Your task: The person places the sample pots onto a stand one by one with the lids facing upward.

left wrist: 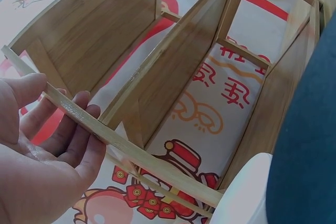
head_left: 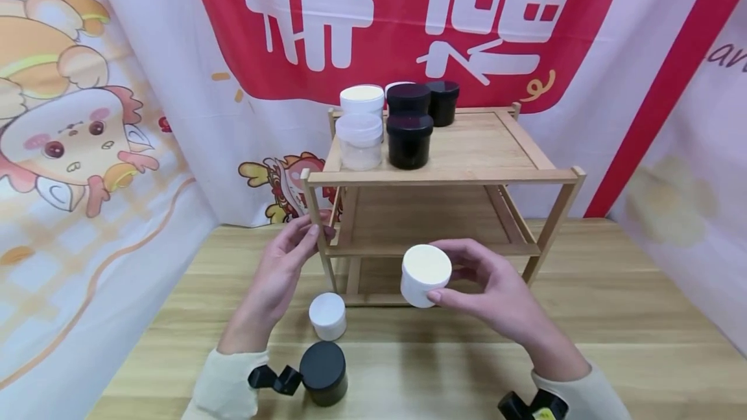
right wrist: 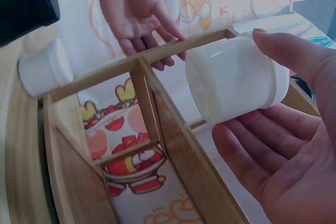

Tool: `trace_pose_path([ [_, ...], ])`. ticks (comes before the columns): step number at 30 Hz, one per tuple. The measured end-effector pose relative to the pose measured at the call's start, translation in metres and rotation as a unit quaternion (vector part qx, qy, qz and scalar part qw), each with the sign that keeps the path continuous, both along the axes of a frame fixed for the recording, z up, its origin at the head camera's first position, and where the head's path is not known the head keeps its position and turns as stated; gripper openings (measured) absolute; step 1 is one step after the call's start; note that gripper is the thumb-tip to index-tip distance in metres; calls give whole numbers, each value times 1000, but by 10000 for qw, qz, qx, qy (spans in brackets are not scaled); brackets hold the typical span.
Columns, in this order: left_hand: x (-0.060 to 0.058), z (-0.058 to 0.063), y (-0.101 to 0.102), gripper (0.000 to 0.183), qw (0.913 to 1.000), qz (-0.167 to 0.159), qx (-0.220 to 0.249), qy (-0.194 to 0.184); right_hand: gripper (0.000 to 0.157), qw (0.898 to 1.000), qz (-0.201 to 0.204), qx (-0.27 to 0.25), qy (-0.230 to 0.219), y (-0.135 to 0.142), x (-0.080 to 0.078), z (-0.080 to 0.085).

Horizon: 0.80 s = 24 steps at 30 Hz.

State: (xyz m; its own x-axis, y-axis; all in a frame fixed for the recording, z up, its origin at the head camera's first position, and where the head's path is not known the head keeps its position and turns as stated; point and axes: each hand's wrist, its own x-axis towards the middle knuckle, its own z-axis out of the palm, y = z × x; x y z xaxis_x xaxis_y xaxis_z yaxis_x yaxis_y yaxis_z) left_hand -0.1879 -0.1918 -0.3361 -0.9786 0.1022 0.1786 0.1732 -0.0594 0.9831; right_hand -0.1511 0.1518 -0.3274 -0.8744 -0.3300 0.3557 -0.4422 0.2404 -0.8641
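My right hand grips a white lidded jar by its side, thumb in front and fingers behind, in front of the wooden shelf rack's middle tier. The right wrist view shows the same white jar tipped in that picture between thumb and fingers. With my left hand I hold the front left post of the three-tier wooden rack, thumb on the near side, fingertips curled behind it. Below that hand stand a smaller white jar and a black jar on the table.
On the rack's top tier, toward the left, stand a frosted clear jar, a white jar and several black jars. Printed cloth hangs behind and beside the wood-grain table.
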Motion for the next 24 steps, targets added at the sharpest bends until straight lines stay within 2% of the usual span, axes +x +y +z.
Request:
trace_pose_path([
  [7,0,-2,0,41,10000,31,34,-8,57,9997,84,232,18,16,2,10],
  [14,-1,-2,1,44,9999,-1,78,-85,57,9978,23,654,-103,28,3,29],
  [24,0,-2,1,44,9999,-7,99,-90,58,9961,115,727,-479,31,8,53],
])
